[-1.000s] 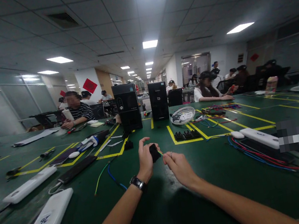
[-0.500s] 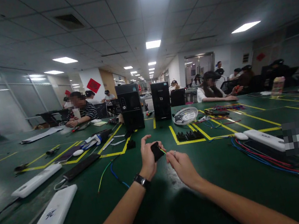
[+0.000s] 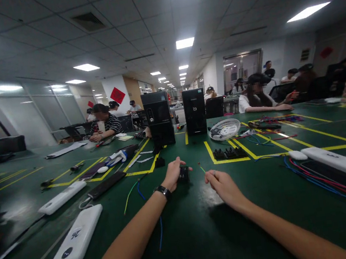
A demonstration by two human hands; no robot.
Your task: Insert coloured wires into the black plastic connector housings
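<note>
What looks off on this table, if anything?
Nothing looks spilled or visibly damaged. Slightly untidy: a green wire and a blue wire lie loose and bent by the left arm, mostly outside the yellow tape. The left hand holds a black block, the right hand a thin wire; nothing odd there.

The head camera faces forward and down over the table (image 3: 204,239).

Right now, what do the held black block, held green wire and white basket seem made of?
Black block: probably hard plastic, dark with faint glints.
Green wire: likely plastic-sheathed metal, given its coloured covering and reddish, possibly copper tip.
White basket: seemingly moulded plastic, from its even colour and slotted sides; gloss unclear.
</note>
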